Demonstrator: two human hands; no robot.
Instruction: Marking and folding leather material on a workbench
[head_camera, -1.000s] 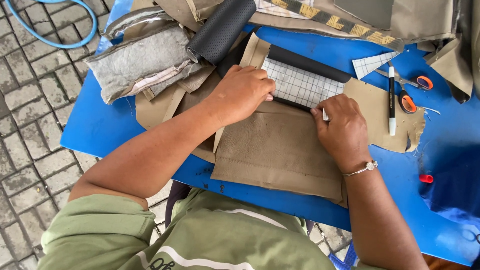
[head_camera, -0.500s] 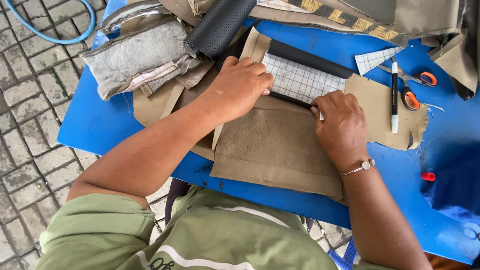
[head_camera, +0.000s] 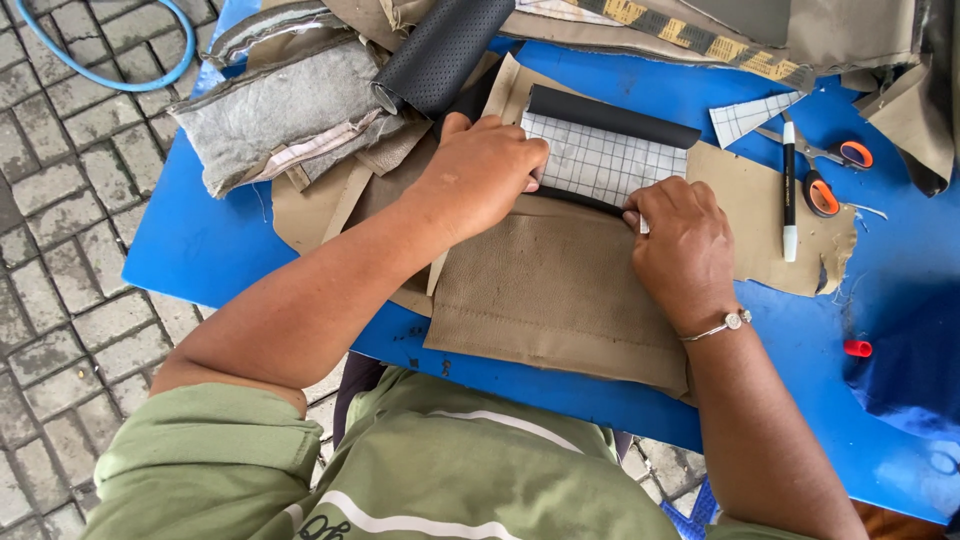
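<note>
1. the tan panel (head_camera: 560, 290) lies flat on the blue table (head_camera: 200, 250), its top edge at the grid sheet (head_camera: 600, 160).
2. left hand (head_camera: 485, 175) presses there, fingers flat, gripping nothing.
3. right hand (head_camera: 680, 245) has fingers curled on the edge; cannot tell if it pinches.
4. scissors (head_camera: 825, 175) and pen (head_camera: 789, 190) lie untouched, so cutting looks undone.

Under my left hand (head_camera: 480, 175) and right hand (head_camera: 680, 245) I see a tan panel (head_camera: 560, 290) of matt, finely grained leatherette with a stitched seam near its lower edge. Above it lies white gridded backing paper (head_camera: 600, 160) on a smooth black sheet (head_camera: 610, 115). The black roll (head_camera: 440, 50) looks perforated and leathery. The grey padding (head_camera: 270, 110) is fuzzy felt. The desk (head_camera: 200, 250) is smooth blue plastic, slightly glossy. The scissors (head_camera: 825, 175) have orange plastic handles.
</note>
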